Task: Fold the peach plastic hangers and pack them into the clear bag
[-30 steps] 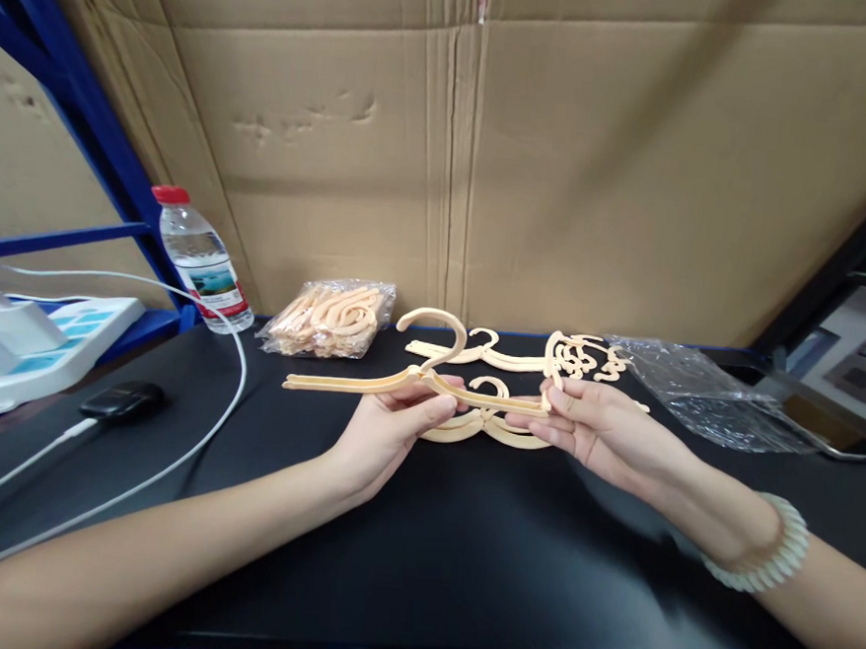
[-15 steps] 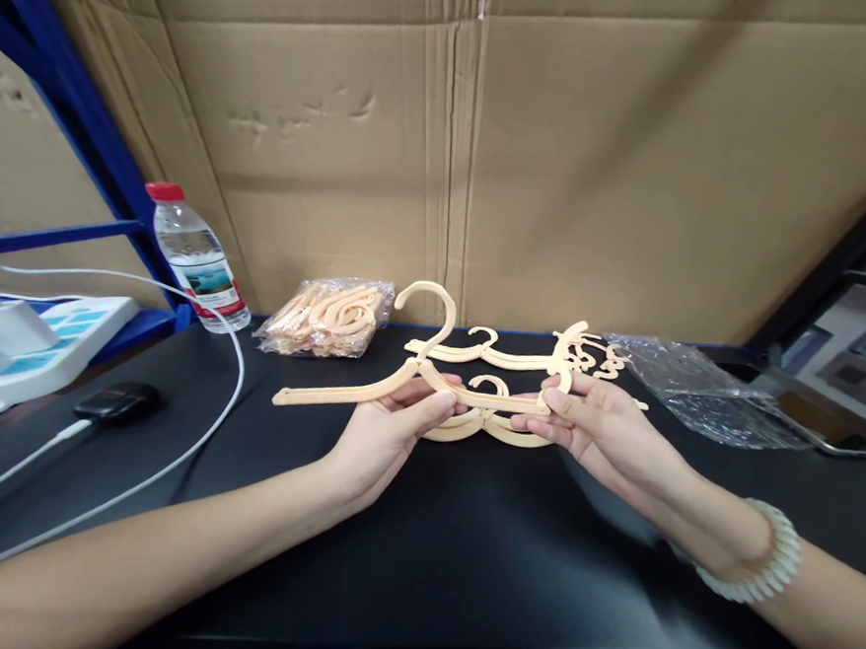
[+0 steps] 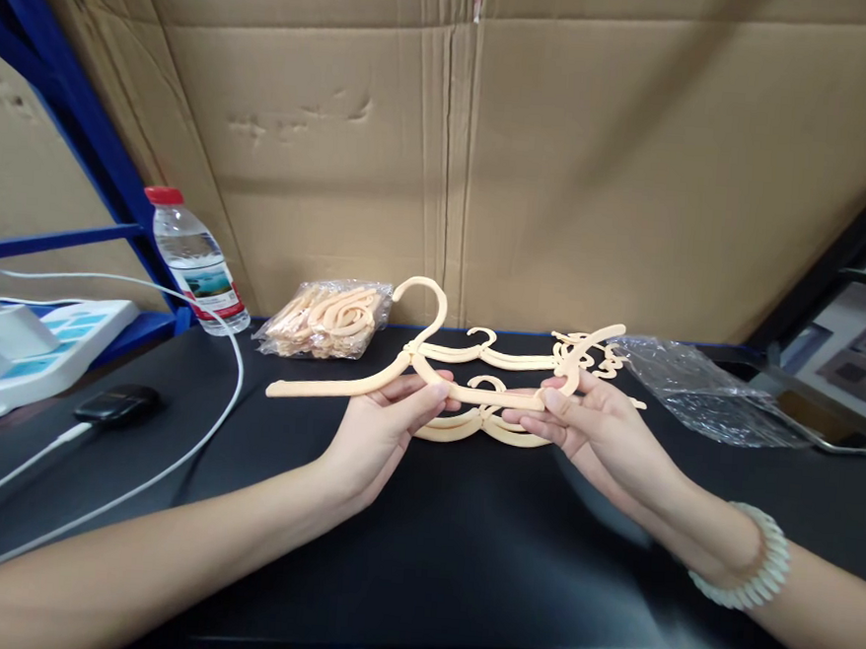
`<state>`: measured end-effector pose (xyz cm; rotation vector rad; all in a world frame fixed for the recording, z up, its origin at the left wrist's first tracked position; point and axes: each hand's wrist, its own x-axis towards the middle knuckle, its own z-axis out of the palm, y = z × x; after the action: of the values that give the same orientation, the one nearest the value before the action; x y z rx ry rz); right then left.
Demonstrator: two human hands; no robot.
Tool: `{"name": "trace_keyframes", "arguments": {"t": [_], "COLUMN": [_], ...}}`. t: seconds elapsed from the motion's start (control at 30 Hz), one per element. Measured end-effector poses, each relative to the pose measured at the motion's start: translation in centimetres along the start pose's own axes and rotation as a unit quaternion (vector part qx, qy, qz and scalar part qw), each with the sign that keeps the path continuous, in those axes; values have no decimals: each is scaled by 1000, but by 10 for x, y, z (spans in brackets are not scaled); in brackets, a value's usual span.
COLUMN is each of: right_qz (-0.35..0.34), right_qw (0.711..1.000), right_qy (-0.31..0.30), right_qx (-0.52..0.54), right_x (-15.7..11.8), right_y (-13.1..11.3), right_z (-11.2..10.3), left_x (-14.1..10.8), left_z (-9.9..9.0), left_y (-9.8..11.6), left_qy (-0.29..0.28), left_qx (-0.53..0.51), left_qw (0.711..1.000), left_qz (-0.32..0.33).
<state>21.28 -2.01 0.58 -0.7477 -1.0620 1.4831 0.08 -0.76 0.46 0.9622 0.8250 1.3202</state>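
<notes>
A peach plastic hanger (image 3: 325, 388) with its hook up is held above the black table. My left hand (image 3: 388, 425) pinches it just right of its centre joint. At its right end, my right hand (image 3: 589, 420) closes its thumb and fingers on the tip, where a curved peach piece (image 3: 593, 344) angles up to the right. Behind the hands lie two more hangers, one farther back (image 3: 519, 361) and one nearer (image 3: 518, 434), partly covered by the fingers.
A clear bag of peach parts (image 3: 326, 319) lies at the back, beside a water bottle (image 3: 204, 267). Loose peach pieces (image 3: 608, 364) and crumpled plastic film (image 3: 702, 393) are at the back right. A power strip (image 3: 67, 348), white cable and black device (image 3: 117, 403) occupy the left.
The curved piece at the hanger's right end has swung outward, its free end now farther right. The held hanger has shifted slightly left and turned a little. Both hands keep their hold.
</notes>
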Motion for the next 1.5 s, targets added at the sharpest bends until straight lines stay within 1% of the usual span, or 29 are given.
{"name": "trace_keyframes", "arguments": {"t": [0.17, 0.27, 0.33, 0.4, 0.5, 0.57, 0.6, 0.67, 0.77, 0.83, 0.87, 0.93, 1.03, 1.07, 1.13, 1.2, 1.23, 1.27, 1.3, 1.33, 1.4, 1.5], "right_qz": [4, 4, -5, -27, -72, -80, -70, -39, 7, 29, 36, 44, 54, 58, 68, 79, 81, 82, 83, 83, 92, 113], "right_qw": [1000, 999, 995, 991, 988, 989, 988, 976, 929, 899, 891, 885, 889, 889, 885, 876, 868, 858, 844, 830, 804, 778], "right_qy": [4, -18, -25, -8, 33, 33, 20, -25, -117, -162, -173, -177, -163, -161, -161, -162, -162, -166, -173, -181, -195, -202], "right_qx": [-2, -43, -91, -134, -133, -123, -136, -212, -350, -405, -419, -429, -424, -425, -431, -448, -462, -480, -500, -521, -555, -584], "right_x": [-1, 1, 4, 10, 19, 24, 26, 26, 24, 22, 21, 20, 19, 19, 19, 21, 21, 22, 23, 24, 26, 27], "right_y": [0, -1, -4, -9, -24, -37, -44, -58, -74, -81, -84, -89, -98, -101, -106, -108, -108, -108, -108, -107, -105, -103], "right_z": [2, -2, -8, -15, -28, -40, -46, -59, -77, -86, -90, -99, -117, -124, -136, -144, -146, -147, -146, -146, -144, -142], "left_x": [2, 3, 3, 3, 3, 3, 2, 2, 0, -1, 0, 2, 10, 13, 18, 22, 23, 24, 25, 26, 29, 34], "left_z": [-1, -1, -2, -2, -3, -4, -4, -3, -2, -2, -2, -5, -11, -14, -20, -26, -29, -32, -35, -38, -44, -51], "left_y": [-1, -1, 0, 1, 2, 2, 2, 1, 1, 2, 4, 9, 18, 21, 26, 32, 34, 37, 40, 42, 45, 43], "left_qy": [9, 30, 38, 34, 22, 15, 13, 12, 4, -10, -14, -8, 11, 6, -30, -80, -112, -146, -182, -217, -271, -308], "left_qx": [-8, -11, -12, -12, -9, -10, -12, -18, -29, -36, -41, -51, -46, -34, 3, 64, 115, 174, 243, 309, 421, 530], "left_qw": [1000, 999, 999, 999, 1000, 1000, 1000, 1000, 999, 998, 998, 997, 998, 999, 999, 995, 987, 973, 950, 921, 853, 753], "left_qz": [-4, -11, -15, -14, -16, -19, -20, -22, -27, -42, -52, -60, -30, -22, -16, 3, 20, 43, 69, 95, 148, 237]}}
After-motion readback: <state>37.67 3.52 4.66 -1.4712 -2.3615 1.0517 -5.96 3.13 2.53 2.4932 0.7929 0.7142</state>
